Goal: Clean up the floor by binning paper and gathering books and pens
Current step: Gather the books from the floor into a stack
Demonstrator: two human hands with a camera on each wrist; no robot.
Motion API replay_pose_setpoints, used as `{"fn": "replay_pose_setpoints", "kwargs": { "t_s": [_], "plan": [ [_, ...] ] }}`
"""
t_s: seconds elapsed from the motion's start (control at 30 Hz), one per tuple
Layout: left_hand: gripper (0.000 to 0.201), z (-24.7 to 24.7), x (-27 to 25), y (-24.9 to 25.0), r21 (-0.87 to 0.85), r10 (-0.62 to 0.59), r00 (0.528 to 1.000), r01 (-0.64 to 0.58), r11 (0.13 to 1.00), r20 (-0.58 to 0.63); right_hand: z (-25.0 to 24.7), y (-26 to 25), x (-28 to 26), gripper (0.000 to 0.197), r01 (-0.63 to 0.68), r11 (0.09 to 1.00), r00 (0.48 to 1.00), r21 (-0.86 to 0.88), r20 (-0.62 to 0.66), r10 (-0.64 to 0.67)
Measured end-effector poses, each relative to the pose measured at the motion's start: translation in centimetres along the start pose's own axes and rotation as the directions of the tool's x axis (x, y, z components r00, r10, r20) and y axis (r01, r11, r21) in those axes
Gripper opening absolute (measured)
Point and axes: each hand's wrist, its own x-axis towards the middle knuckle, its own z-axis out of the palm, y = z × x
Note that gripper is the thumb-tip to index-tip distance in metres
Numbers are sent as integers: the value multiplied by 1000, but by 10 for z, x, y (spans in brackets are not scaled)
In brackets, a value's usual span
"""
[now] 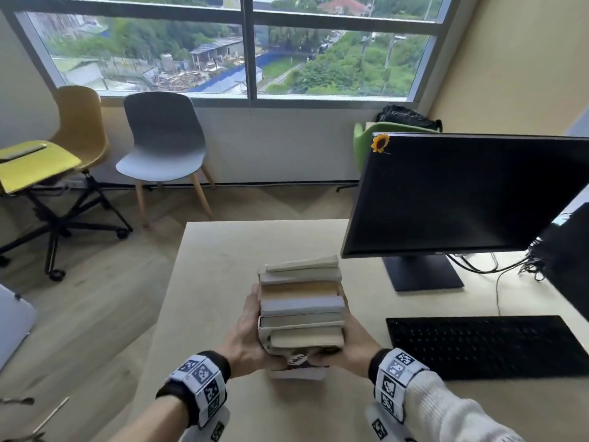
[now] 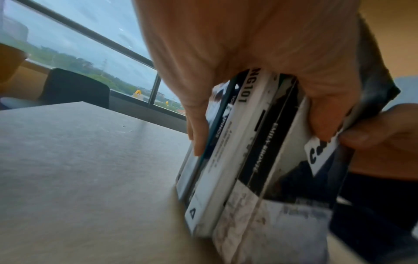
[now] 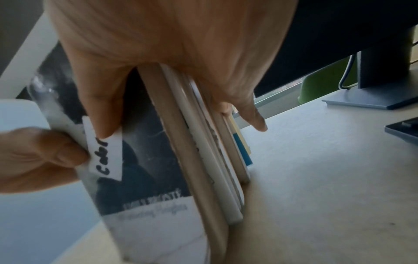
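Several books [image 1: 301, 306] are pressed together as one pack, page edges up, over the near part of a pale desk [image 1: 223, 250]. My left hand [image 1: 248, 339] grips the pack's left side and my right hand [image 1: 353, 342] its right side. In the left wrist view the left thumb [image 2: 323, 116] presses the near dark cover of the books [image 2: 248, 160], while the fingers [image 2: 196, 134] reach round the far book. In the right wrist view the right thumb [image 3: 101, 116] lies on that cover by a white label [image 3: 105, 157]. The pack's lower edge is at the desk surface; contact is unclear.
A black monitor [image 1: 462, 193] and a keyboard [image 1: 484, 346] fill the desk's right half, with cables behind. A grey chair [image 1: 162, 148], a yellow chair [image 1: 79, 122] and a wheeled chair [image 1: 35, 167] stand by the window. A thin stick-like thing [image 1: 52, 414] lies on the floor at lower left.
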Motion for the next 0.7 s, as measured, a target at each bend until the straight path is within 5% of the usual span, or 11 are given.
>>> {"fn": "replay_pose_setpoints", "kwargs": {
  "t_s": [0.23, 0.33, 0.5, 0.63, 0.7],
  "plan": [
    [59, 4, 19, 47, -247, -287, 954, 300, 921, 85, -56, -17, 0, 92, -136, 991, 990, 14, 44, 135],
    [69, 21, 42, 57, -289, -382, 919, 393, 873, 97, -74, -7, 19, 84, -217, 976, 973, 21, 81, 215],
    [93, 56, 82, 39, -274, -595, 802, 583, 764, 47, -76, 25, 44, 94, -485, 874, 863, 35, 178, 472],
    [49, 79, 82, 45, -320, -604, 796, 583, 747, 40, -70, 48, 38, 66, -477, 858, 870, 192, 241, 430],
    [39, 88, 77, 47, -487, -586, 809, 531, 694, 48, -61, 59, 34, 84, -425, 858, 903, 289, 204, 379]
  ]
}}
